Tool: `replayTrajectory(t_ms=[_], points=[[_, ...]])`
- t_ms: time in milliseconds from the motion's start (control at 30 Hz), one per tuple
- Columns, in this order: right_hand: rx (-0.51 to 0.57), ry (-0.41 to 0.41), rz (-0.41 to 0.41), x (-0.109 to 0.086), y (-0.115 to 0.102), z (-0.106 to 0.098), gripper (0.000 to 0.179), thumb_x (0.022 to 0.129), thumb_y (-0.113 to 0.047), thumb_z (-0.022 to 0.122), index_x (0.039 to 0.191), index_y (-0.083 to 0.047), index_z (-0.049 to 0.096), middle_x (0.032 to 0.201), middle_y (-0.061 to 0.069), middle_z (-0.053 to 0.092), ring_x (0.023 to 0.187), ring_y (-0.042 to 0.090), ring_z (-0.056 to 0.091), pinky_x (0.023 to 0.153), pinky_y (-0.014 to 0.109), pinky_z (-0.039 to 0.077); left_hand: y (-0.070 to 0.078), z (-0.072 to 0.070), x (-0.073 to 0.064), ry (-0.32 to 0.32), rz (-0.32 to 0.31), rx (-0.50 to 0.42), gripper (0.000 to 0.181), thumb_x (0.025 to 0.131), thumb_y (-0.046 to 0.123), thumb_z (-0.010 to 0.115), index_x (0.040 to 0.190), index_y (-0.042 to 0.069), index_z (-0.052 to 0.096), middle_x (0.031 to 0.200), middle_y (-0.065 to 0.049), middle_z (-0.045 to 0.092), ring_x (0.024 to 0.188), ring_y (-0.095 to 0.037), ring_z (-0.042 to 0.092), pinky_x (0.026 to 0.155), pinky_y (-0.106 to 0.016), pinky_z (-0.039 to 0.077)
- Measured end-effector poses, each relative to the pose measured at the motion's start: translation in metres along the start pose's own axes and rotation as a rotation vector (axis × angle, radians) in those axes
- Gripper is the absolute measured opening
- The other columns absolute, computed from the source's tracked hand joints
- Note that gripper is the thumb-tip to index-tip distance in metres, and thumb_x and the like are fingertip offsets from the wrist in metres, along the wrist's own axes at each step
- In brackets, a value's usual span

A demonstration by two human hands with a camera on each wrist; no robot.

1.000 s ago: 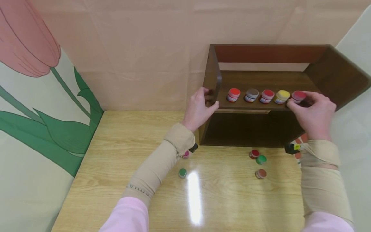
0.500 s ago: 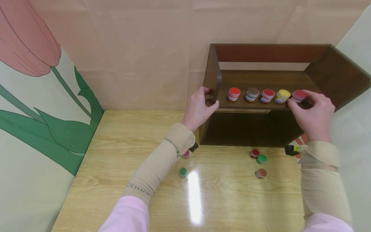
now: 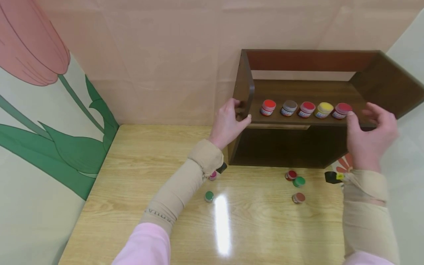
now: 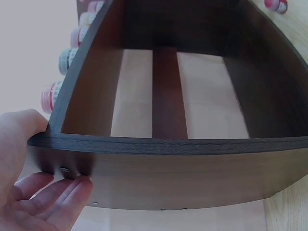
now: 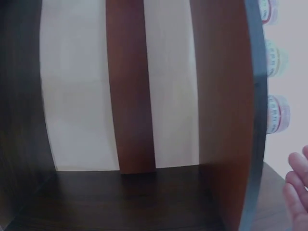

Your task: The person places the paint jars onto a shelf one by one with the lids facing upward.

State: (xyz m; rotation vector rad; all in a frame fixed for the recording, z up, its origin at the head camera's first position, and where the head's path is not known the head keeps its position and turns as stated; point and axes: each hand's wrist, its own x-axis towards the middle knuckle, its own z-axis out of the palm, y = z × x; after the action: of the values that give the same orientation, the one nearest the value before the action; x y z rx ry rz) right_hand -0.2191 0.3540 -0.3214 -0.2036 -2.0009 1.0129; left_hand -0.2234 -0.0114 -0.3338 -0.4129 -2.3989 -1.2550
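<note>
A dark brown wooden shelf (image 3: 301, 88) stands at the back right of the table. My left hand (image 3: 228, 123) grips its left side panel, thumb on the front edge and fingers against the outer face, as the left wrist view shows. Along the middle board sits a row of small paint jars: an orange-red-lidded jar (image 3: 268, 107), a grey-brown one (image 3: 289, 108), a red one (image 3: 306, 109), a yellow one (image 3: 323, 110) and a crimson-lidded jar (image 3: 341, 111). Just right of the crimson jar, my right hand (image 3: 372, 136) has thumb and fingers spread with nothing between them.
On the table before the shelf lie a dark red jar (image 3: 291, 175), a green jar (image 3: 299, 181) and a brown jar (image 3: 299, 198). Further left are another green jar (image 3: 209, 196) and a magenta jar (image 3: 212, 176), partly hidden by the left wrist.
My right hand has let go of the crimson-lidded jar and moved off to the right, leaving it at the row's right end. The left hand keeps its grip on the shelf.
</note>
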Motion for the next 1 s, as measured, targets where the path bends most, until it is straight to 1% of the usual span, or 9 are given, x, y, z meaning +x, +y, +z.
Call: replayTrajectory(t_ms=[100,167,300,467,633,700,800,900,1000], points=[[0.041,0.059,0.006,-0.01,-0.017,-0.006,0.031,0.088,-0.028,0.077,0.117,-0.019,0.075,0.109,-0.002,0.068,0.103,0.007,0.057,0.093,0.022,0.038,0.0,0.0,0.0,0.001,0.0,0.002,0.042,0.089,0.022,0.077,0.118,0.0,0.056,0.116,-0.012,0.065,0.093,-0.02,0.068,0.08,-0.019,0.05],[0.053,0.076,-0.005,-0.016,-0.027,-0.009,0.028,0.089,-0.029,0.076,0.115,-0.017,0.075,0.109,-0.003,0.068,0.103,0.009,0.058,0.093,0.022,0.039,0.001,0.0,0.0,0.0,-0.001,0.006,0.042,0.089,0.022,0.077,0.118,0.0,0.056,0.116,-0.012,0.065,0.093,-0.02,0.068,0.08,-0.018,0.05],[0.085,0.081,-0.037,-0.028,-0.042,-0.014,0.025,0.09,-0.027,0.075,0.111,-0.012,0.077,0.107,-0.001,0.07,0.103,0.011,0.061,0.093,0.023,0.039,0.001,0.0,-0.001,-0.003,0.002,0.009,0.042,0.089,0.022,0.078,0.118,0.0,0.056,0.116,-0.012,0.065,0.092,-0.019,0.068,0.079,-0.018,0.05],[0.117,0.067,-0.089,-0.037,-0.052,-0.018,0.024,0.09,-0.024,0.076,0.106,-0.006,0.078,0.103,0.002,0.072,0.099,0.011,0.063,0.093,0.024,0.039,0.001,0.001,-0.001,-0.003,0.004,0.007,0.042,0.089,0.022,0.078,0.118,0.0,0.056,0.115,-0.012,0.066,0.092,-0.019,0.068,0.078,-0.018,0.05],[0.135,0.04,-0.173,-0.048,-0.058,-0.02,0.026,0.089,-0.022,0.075,0.102,0.001,0.078,0.099,0.007,0.073,0.096,0.009,0.062,0.091,0.023,0.04,0.0,0.002,-0.001,0.003,0.01,-0.001,0.042,0.089,0.021,0.078,0.118,0.0,0.056,0.114,-0.012,0.065,0.091,-0.019,0.068,0.077,-0.017,0.049],[0.147,0.023,-0.217,-0.054,-0.061,-0.02,0.027,0.089,-0.02,0.074,0.101,0.004,0.077,0.098,0.012,0.074,0.095,0.008,0.063,0.089,0.022,0.042,0.0,0.002,-0.001,0.002,0.008,-0.008,0.042,0.089,0.021,0.078,0.118,0.0,0.056,0.114,-0.012,0.065,0.091,-0.019,0.068,0.077,-0.017,0.049],[0.155,-0.022,-0.24,-0.062,-0.064,-0.018,0.026,0.09,-0.018,0.074,0.101,0.005,0.077,0.099,0.014,0.074,0.095,0.006,0.062,0.089,0.021,0.042,-0.001,0.001,-0.001,-0.001,0.001,-0.016,0.042,0.089,0.021,0.078,0.119,0.0,0.056,0.115,-0.012,0.065,0.092,-0.019,0.067,0.078,-0.017,0.049],[0.163,-0.072,-0.273,-0.068,-0.062,-0.014,0.024,0.089,-0.015,0.075,0.101,0.005,0.077,0.098,0.017,0.073,0.095,0.004,0.062,0.088,0.019,0.043,-0.001,0.001,-0.001,-0.002,-0.004,-0.017,0.042,0.089,0.021,0.078,0.119,0.0,0.056,0.116,-0.013,0.065,0.091,-0.019,0.067,0.078,-0.017,0.049],[0.172,-0.118,-0.314,-0.072,-0.051,-0.008,0.02,0.089,-0.012,0.076,0.099,0.004,0.077,0.096,0.019,0.073,0.094,0.003,0.062,0.086,0.018,0.044,-0.001,0.002,0.0,-0.002,-0.004,-0.017,0.042,0.089,0.02,0.078,0.119,-0.001,0.057,0.116,-0.013,0.065,0.091,-0.019,0.067,0.078,-0.018,0.05]])
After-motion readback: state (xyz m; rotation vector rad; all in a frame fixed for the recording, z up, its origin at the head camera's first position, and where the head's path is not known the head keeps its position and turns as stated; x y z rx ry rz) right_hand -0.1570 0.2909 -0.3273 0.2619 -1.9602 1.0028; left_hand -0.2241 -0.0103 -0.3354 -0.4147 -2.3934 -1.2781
